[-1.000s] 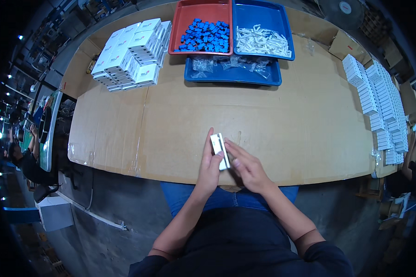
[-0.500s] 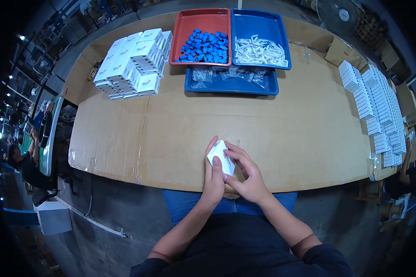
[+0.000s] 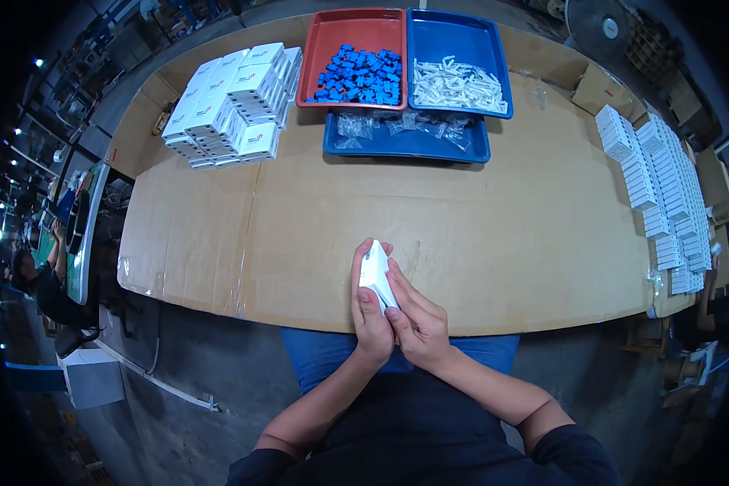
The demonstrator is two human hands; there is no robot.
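White box was gripped between left hand and right hand, over cardboard tabletop near its front edge. I saw grey floor below, big fan past far side.

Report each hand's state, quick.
Left hand: closed around a small white box, thumb on it.
Right hand: holding the same box, fingers along its right side.
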